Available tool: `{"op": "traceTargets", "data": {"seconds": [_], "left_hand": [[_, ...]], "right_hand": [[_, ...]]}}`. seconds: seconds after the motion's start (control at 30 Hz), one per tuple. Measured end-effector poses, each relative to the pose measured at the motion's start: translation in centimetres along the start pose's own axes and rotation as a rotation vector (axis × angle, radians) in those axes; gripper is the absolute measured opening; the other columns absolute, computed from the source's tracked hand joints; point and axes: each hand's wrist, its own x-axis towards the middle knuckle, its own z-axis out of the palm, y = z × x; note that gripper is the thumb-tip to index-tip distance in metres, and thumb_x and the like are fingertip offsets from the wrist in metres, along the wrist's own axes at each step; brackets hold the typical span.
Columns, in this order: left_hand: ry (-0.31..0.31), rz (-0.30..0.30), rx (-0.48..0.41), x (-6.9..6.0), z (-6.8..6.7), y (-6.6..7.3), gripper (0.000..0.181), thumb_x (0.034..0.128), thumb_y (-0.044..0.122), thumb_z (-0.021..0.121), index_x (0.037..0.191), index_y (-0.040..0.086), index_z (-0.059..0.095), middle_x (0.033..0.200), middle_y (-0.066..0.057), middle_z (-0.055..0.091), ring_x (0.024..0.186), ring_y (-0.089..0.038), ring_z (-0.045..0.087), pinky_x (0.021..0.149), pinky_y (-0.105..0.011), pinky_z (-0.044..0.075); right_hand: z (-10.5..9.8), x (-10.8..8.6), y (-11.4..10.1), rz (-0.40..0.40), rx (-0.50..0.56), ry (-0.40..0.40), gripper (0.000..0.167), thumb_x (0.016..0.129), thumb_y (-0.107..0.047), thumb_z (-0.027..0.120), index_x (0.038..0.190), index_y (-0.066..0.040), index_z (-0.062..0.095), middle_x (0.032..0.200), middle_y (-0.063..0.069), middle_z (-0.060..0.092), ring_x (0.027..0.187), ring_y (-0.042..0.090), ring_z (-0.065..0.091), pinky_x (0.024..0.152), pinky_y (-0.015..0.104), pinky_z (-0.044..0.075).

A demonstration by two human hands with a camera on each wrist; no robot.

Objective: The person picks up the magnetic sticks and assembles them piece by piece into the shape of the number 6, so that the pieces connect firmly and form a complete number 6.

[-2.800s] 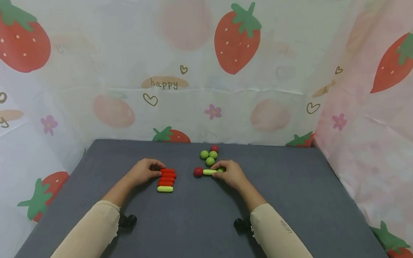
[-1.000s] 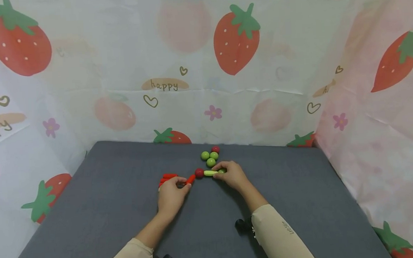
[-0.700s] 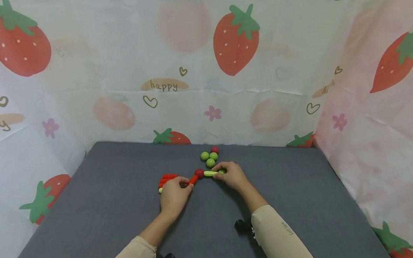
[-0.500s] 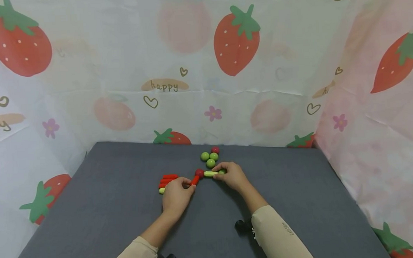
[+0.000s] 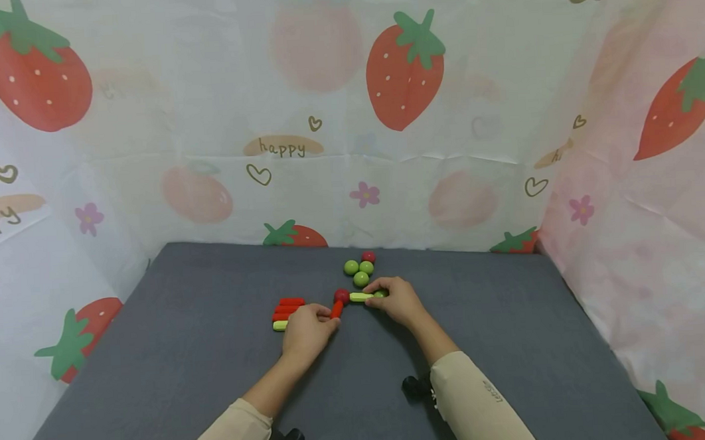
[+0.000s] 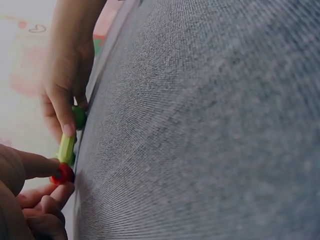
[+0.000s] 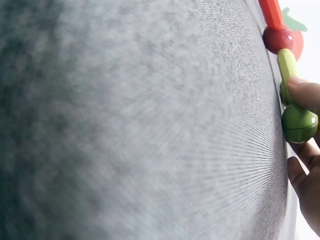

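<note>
In the head view, my left hand (image 5: 307, 332) pinches a red rod (image 5: 337, 308) whose far end meets a red ball (image 5: 342, 296). From that ball a yellow-green rod (image 5: 361, 297) runs right to a green ball (image 5: 380, 293). My right hand (image 5: 397, 302) grips this rod near the green ball. The right wrist view has the thumb on the yellow-green rod (image 7: 287, 65), just above the green ball (image 7: 299, 122), with fingers behind it. Fingers of the left hand cover the near end of the red rod.
Left of the left hand lie several red rods (image 5: 291, 302) in a row with a yellow-green rod (image 5: 280, 326), partly covered by the hand. Behind the joined pieces sit 3 green balls (image 5: 361, 279) and a red ball (image 5: 368, 256), on the grey tabletop (image 5: 483, 319).
My left hand has taken a red rod from the row and brought it right to the red ball. Since then the rod has swung steeper, its near end shifting right. My right hand stays put.
</note>
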Motion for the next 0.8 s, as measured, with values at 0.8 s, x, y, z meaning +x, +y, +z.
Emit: {"op": "traceTargets", "data": {"seconds": [0.8], "left_hand": [[-0.108,0.004,-0.061,2.0,0.4,-0.3,0.021,0.0866,0.029,0.083,0.096,0.010,0.080,0.085,0.001,0.075,0.072,-0.012,0.065,0.067,-0.032,0.053]], "right_hand": [[-0.3,-0.1,0.2,0.012,0.040,-0.037,0.015,0.088,-0.025,0.083,0.103,-0.028,0.079,0.109,-0.004,0.072,0.089,0.016,0.061,0.077,0.033,0.051]]}}
